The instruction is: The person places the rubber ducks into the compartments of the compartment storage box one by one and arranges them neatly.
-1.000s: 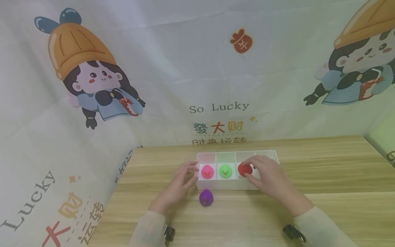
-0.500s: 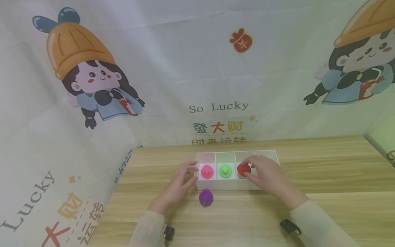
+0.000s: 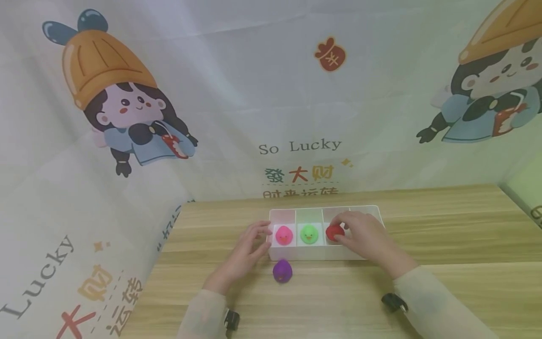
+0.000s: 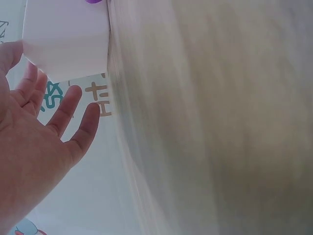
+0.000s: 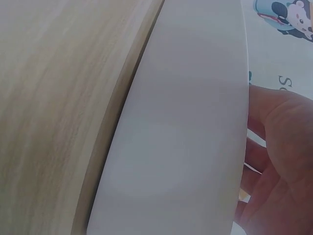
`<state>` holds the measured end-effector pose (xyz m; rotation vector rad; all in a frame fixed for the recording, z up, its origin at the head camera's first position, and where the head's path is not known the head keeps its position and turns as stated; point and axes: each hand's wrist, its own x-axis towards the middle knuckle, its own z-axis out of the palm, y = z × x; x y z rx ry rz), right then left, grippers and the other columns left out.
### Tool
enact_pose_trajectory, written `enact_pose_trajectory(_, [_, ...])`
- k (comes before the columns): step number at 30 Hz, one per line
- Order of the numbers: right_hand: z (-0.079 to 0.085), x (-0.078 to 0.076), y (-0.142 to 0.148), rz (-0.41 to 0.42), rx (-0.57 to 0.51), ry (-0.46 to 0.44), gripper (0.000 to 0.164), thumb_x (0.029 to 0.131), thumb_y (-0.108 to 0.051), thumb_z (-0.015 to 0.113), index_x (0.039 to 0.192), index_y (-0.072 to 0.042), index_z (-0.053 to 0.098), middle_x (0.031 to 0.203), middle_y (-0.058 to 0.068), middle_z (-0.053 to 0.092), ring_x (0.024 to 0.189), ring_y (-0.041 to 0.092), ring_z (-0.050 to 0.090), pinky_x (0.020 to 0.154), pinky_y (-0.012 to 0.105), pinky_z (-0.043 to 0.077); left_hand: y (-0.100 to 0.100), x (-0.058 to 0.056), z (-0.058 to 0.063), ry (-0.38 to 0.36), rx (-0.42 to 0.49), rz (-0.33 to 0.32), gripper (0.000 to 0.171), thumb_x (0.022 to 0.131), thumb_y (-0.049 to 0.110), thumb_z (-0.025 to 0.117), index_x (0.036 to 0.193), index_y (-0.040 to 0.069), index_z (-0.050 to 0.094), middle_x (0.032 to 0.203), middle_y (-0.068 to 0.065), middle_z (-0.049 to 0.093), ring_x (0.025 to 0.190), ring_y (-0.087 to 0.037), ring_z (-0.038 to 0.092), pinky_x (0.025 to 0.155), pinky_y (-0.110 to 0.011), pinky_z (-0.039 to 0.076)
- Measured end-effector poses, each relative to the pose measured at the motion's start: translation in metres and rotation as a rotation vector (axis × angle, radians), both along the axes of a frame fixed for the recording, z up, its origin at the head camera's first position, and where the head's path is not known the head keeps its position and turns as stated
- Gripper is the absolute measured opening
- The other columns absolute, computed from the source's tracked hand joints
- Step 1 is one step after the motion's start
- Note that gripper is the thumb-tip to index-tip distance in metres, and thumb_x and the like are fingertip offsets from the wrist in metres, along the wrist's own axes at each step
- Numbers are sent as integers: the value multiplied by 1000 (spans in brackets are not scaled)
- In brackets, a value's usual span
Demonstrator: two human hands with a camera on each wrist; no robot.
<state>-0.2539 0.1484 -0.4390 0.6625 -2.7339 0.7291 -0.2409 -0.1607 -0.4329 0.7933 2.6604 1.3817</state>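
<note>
Head view, right hand (image 3: 367,237) pinching red toy (image 3: 332,233) in white tray (image 3: 314,253), left hand (image 3: 247,247) loose-fingered at tray's end

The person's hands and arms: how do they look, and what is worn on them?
The left hand and the right hand wear no gloves. The left sleeve and the right sleeve are pale and reach near the wrists. Beside each sleeve shows a small black device.

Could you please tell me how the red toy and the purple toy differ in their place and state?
The red toy is inside the tray, third compartment from the left; the purple toy is on the table, in front of the tray. The right hand grips the red toy, partly covering it; neither hand touches the purple toy. Both look rounded.
</note>
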Motion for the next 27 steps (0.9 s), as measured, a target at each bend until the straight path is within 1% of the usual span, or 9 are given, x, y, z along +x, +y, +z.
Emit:
enact_pose_trajectory(2, [0,-1,0,3,-1,-21,21,72,-24,73,89,-22,63,81,-13,58,75,15,53,65,28,43,0,-1,-2,-5,11,3,25,91,15,50,112,3,47,137,-9,29,114,-35,37,93,-51,32])
enact_pose_trajectory(4, [0,-3,-1,1,2,-38,21,71,-23,74,88,-22,63,81,-13,58,75,15,53,66,28,43,-2,-4,-7,-10,20,10,24,90,13,51,112,4,47,137,-6,29,114,-33,37,92,-51,32])
enact_pose_trajectory(9, [-1,-8,0,-26,24,-59,22,70,-21,74,89,-21,63,82,-11,59,75,14,54,67,28,44,-6,-16,-26,2,-9,18,24,90,16,51,113,10,46,138,-1,29,114,-25,38,92,-49,34])
enact_pose_trajectory(12, [-2,-10,1,-29,41,-64,23,70,-21,74,89,-21,63,82,-10,59,74,14,54,66,29,44,-8,-19,-32,-6,-30,15,26,91,19,50,115,11,45,139,1,27,115,-22,36,93,-47,34])
enact_pose_trajectory(15, [-2,-12,1,-36,76,-54,23,69,-23,74,89,-21,63,81,-11,59,72,12,52,66,28,42,-7,-17,-28,-14,-29,10,27,91,21,49,116,11,45,139,0,26,116,-23,36,93,-47,33])
enact_pose_trajectory(18, [-1,-13,0,-37,105,-37,22,69,-24,74,87,-22,62,79,-12,59,71,10,51,68,32,40,-3,-10,-16,-18,-2,7,26,91,17,50,115,8,45,139,-4,27,115,-28,36,93,-51,32])
enact_pose_trajectory(22, [0,-14,0,-38,120,-45,21,69,-25,74,86,-22,62,78,-13,58,71,8,50,73,38,35,1,-1,-2,-21,14,10,25,90,13,50,113,4,46,137,-5,29,114,-33,37,92,-53,31])
enact_pose_trajectory(24, [0,-14,-1,-42,124,-57,21,69,-25,74,86,-22,61,78,-13,58,71,8,50,74,40,33,2,1,1,-27,0,11,24,91,14,49,113,5,45,137,-4,28,115,-33,36,93,-51,31])
enact_pose_trajectory(27, [0,-14,-2,-45,132,-75,20,70,-25,74,85,-22,61,78,-12,59,72,8,50,76,42,32,1,1,1,-27,3,7,24,91,13,49,113,5,45,138,-6,28,115,-34,36,93,-52,31])
